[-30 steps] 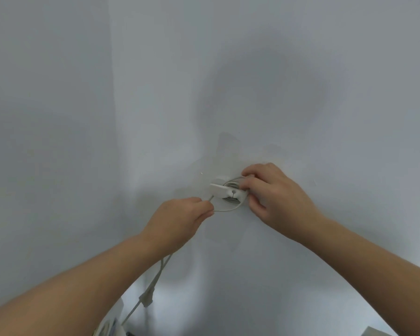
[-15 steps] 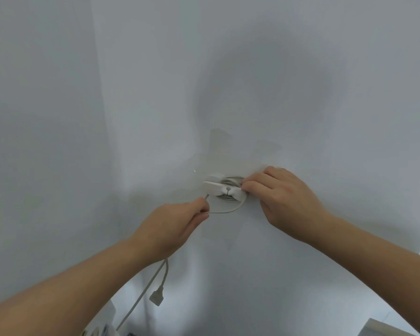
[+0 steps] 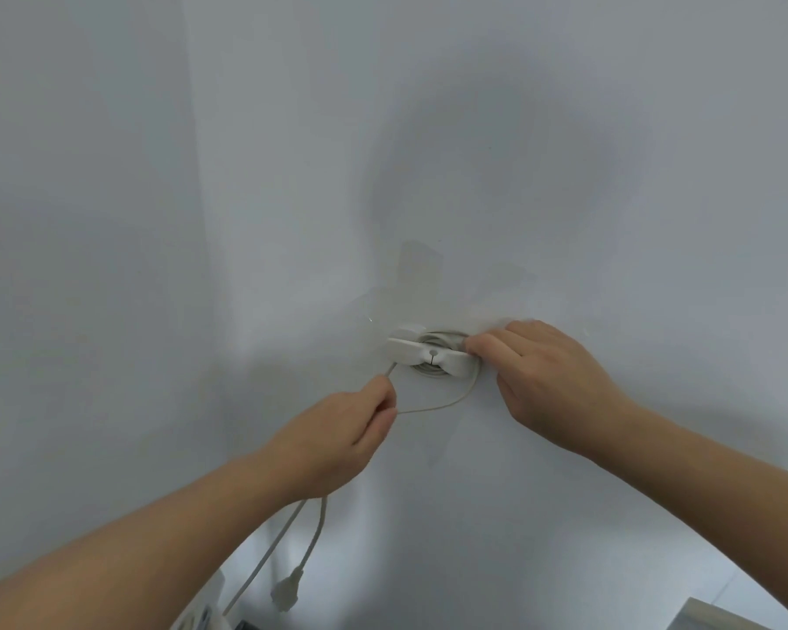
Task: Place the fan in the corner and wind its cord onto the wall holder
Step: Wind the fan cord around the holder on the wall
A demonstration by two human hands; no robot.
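On the pale grey wall [image 3: 565, 129], just right of the room corner, we record one white wall holder [image 3: 431, 354]: a flat bar across a round hub, with several turns of the white cord [image 3: 451, 402] wound behind the bar. The right hand [image 3: 542, 379] grasps the holder's right end, its fingers bent and its index fingertip touching the bar and coil. From that end a slack loop of cord sags down and left to the left hand [image 3: 337, 441], whose fingers are closed round the cord, pinching it just below the holder. Two strands hang beneath that hand, one ending in a small white plug [image 3: 286, 592]. Pale patches [image 3: 421, 266] mark the wall above the holder. A white item [image 3: 201, 618] at the bottom edge is too cropped for us to identify.
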